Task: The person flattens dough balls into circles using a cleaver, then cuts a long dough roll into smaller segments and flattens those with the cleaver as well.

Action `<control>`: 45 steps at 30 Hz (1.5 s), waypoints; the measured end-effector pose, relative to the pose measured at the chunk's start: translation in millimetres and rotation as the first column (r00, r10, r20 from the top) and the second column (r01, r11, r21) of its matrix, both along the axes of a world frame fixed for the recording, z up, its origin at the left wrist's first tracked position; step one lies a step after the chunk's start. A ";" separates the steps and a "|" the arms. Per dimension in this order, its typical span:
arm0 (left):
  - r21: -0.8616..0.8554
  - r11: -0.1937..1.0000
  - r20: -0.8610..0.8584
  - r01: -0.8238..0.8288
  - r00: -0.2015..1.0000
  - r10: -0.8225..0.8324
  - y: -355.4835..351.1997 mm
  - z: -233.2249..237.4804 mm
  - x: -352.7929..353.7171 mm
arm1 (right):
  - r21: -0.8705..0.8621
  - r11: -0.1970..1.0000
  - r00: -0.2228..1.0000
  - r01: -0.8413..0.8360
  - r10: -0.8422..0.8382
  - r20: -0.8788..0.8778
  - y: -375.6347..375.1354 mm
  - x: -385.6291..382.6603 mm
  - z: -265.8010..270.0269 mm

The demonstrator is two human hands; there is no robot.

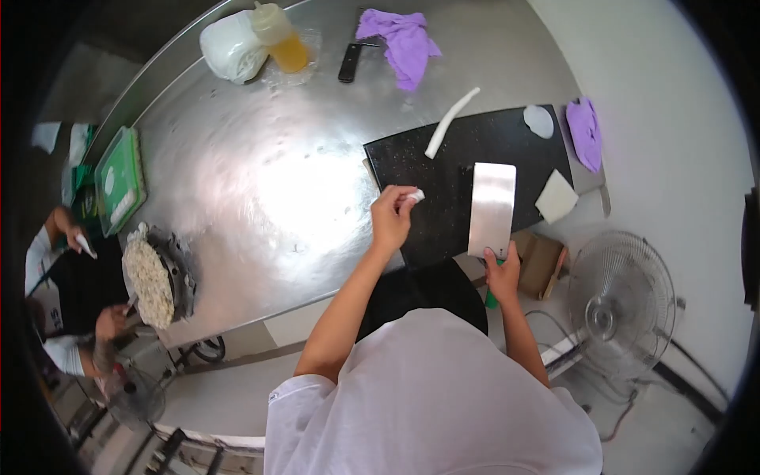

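My left hand (pixel 391 218) pinches a small white piece of dough (pixel 416 195) over the left part of a black cutting board (pixel 443 229). My right hand (pixel 502 273) grips a cleaver (pixel 492 207) by its green handle, most of which the fingers hide. The wide blade lies over the board and points away from me. Beyond my left hand, a white dough rope (pixel 451 123) lies slantwise across the board's far edge. A thin white round (pixel 538 121) rests at the far right corner, and a pale square piece (pixel 556 196) sits at the right edge.
A purple cloth (pixel 402 43), a black-handled knife (pixel 348 63), a squeeze bottle (pixel 281 43) and a white bag (pixel 233 47) stand at the back. A co-worker (pixel 67 277) at left is beside a heaped filling (pixel 149 281) and a green tray (pixel 120 182). A fan (pixel 617 301) stands right.
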State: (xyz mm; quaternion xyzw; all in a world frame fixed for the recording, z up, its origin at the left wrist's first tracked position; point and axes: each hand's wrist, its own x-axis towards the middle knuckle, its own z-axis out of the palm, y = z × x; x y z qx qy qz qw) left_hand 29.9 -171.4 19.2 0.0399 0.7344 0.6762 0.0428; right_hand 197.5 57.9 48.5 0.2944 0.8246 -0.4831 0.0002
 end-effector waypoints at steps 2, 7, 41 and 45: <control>-0.037 0.994 -0.058 0.106 0.992 -0.108 2.7 11.4 2.8 | -0.023 0.992 0.983 0.124 -0.126 -0.136 -12.7 27.5 -7.9; -0.133 0.811 -0.059 0.570 0.812 -0.581 35.7 23.5 1.6 | -0.075 0.934 0.924 0.350 -0.357 -0.137 -54.9 88.3 10.8; -0.828 0.501 -0.247 0.252 0.637 -0.730 157.0 -21.3 24.8 | -0.248 0.819 0.830 0.517 -0.551 -0.090 98.9 120.1 -1.5; -0.827 0.453 -0.168 0.333 0.623 -0.764 156.1 -14.7 21.0 | -0.337 0.814 0.795 0.473 -0.560 -0.235 128.4 83.3 4.2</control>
